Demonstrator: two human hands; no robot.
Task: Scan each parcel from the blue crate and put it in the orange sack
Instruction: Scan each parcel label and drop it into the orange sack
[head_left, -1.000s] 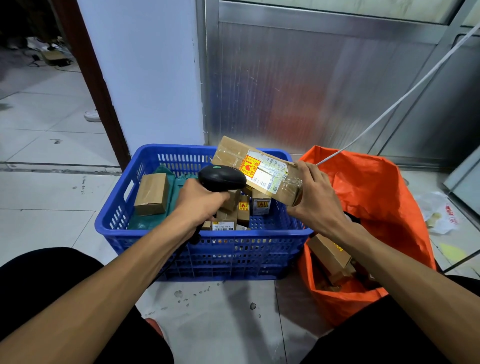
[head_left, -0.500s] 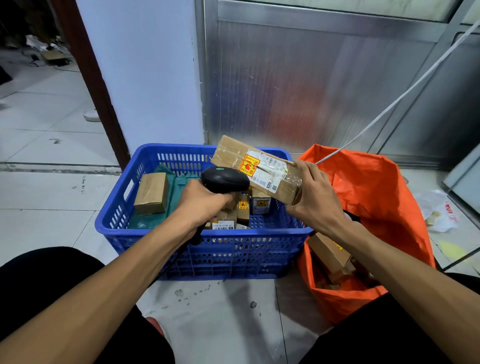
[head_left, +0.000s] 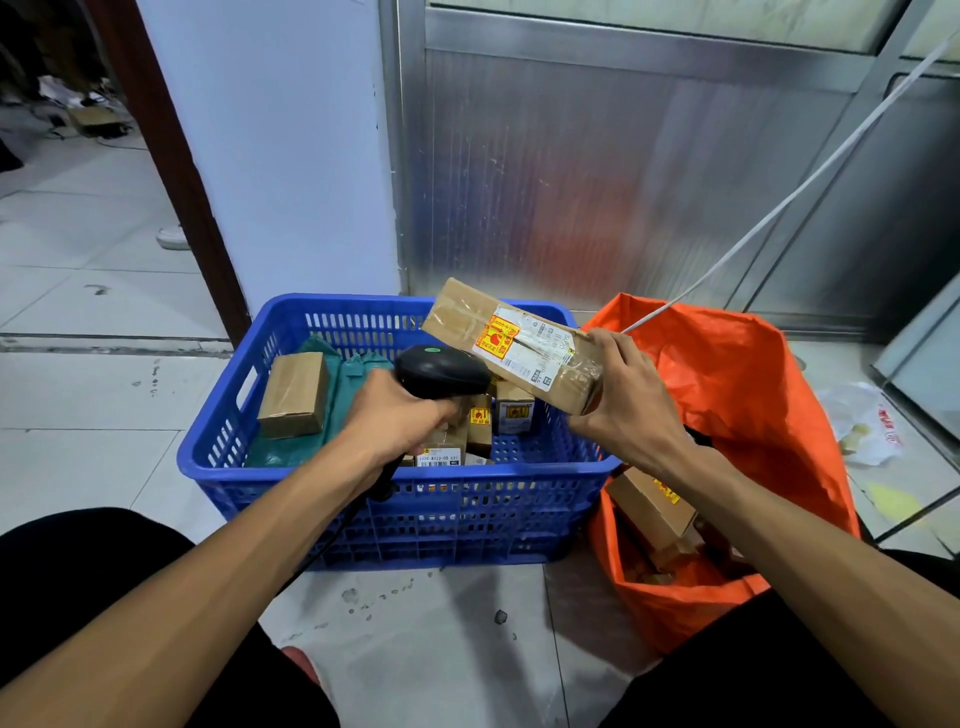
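Left hand: the left hand (head_left: 397, 418) is wrapped around the handle of a black scanner (head_left: 441, 371), head aimed at the parcel.
Right hand: the right hand (head_left: 626, 400) grips the long brown parcel (head_left: 511, 345) by its end, label up, tilted above the blue crate (head_left: 405, 512).
Sack: the orange sack (head_left: 737, 384) stands just right of the crate, boxes inside.

A small box (head_left: 439, 457) label reads "A122-00".
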